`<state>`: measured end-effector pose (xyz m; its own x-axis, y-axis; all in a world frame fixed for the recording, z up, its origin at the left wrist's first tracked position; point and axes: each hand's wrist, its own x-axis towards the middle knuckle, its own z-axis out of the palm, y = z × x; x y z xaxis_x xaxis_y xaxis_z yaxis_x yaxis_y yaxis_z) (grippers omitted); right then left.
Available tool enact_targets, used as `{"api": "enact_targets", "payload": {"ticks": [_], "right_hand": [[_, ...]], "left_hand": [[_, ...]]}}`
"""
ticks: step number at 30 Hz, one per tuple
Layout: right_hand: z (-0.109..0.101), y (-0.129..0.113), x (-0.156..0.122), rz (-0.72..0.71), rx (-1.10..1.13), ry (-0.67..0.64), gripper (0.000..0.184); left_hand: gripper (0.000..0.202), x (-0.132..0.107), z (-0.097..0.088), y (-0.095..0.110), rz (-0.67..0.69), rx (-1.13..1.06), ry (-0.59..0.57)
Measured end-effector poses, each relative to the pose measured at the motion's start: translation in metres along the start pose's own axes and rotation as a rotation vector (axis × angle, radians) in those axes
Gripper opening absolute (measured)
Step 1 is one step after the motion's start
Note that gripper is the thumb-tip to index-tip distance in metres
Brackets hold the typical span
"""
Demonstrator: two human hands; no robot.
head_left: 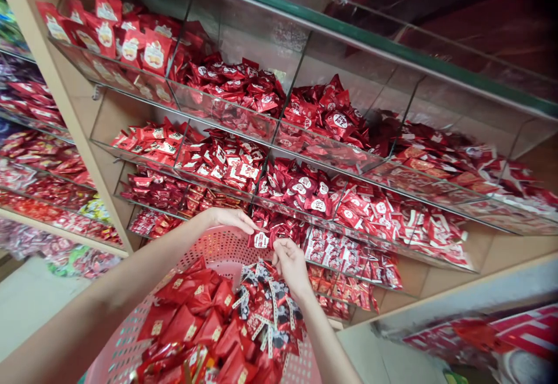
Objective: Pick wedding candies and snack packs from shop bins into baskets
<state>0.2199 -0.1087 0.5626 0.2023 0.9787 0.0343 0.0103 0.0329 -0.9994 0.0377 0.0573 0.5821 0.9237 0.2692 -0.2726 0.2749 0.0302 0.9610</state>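
My left hand and my right hand meet above the far rim of a pink perforated basket. Between their fingertips they pinch a small red sweet packet with a white label. The basket holds a heap of red wrapped sweets on its left and a pile of red-and-black patterned packets under my right wrist. Both hands are closed on the packet, just in front of the clear shelf bins.
Tiers of clear acrylic bins full of red wrapped sweets fill the wooden shelving ahead. A second shelf unit with more sweets stands at the left. A wooden ledge runs at the lower right, above red packaging.
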Motion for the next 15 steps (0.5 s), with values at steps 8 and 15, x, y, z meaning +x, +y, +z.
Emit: {"api": "enact_targets", "payload": {"ticks": [8, 15], "right_hand": [[0.000, 0.006, 0.001, 0.033, 0.005, 0.019, 0.035], [-0.002, 0.001, 0.017, -0.034, -0.069, 0.068, 0.035]], "left_hand": [[0.029, 0.006, -0.006, -0.006, -0.035, 0.003, 0.066], [0.028, 0.010, -0.012, -0.004, -0.036, 0.082, 0.084]]}}
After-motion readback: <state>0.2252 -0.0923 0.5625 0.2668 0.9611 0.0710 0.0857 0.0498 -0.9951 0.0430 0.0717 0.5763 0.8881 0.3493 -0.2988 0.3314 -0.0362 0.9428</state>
